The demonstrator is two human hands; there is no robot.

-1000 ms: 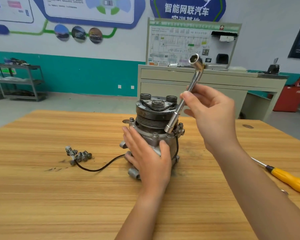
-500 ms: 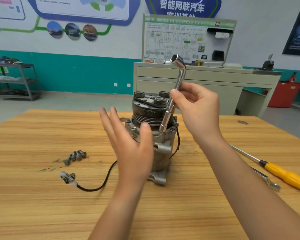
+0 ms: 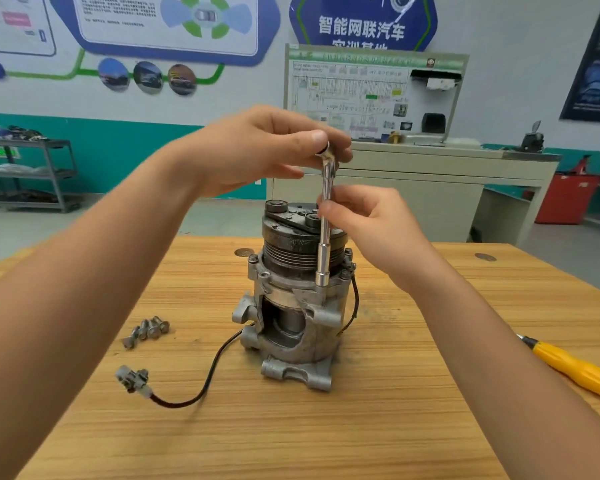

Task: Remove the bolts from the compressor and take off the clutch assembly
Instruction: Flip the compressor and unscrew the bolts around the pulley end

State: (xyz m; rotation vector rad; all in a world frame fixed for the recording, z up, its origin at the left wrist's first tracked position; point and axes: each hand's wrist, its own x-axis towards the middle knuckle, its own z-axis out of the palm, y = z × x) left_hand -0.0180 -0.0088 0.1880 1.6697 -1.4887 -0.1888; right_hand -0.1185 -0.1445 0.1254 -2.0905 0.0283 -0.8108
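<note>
Gripped socket wrench (image 3: 324,261) at top with left hand (image 3: 257,150), pinched shaft with right hand (image 3: 371,230). Judged compressor (image 3: 284,344) heavy, rigid, best held by housing.

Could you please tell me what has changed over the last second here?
The left hand let go of the compressor, rose, and now grips the bent top of the socket wrench. The wrench swung from tilted to upright, its socket down at the compressor's flange. The right hand stayed on the shaft; the loose bolts and screwdriver stayed on the table.
</note>
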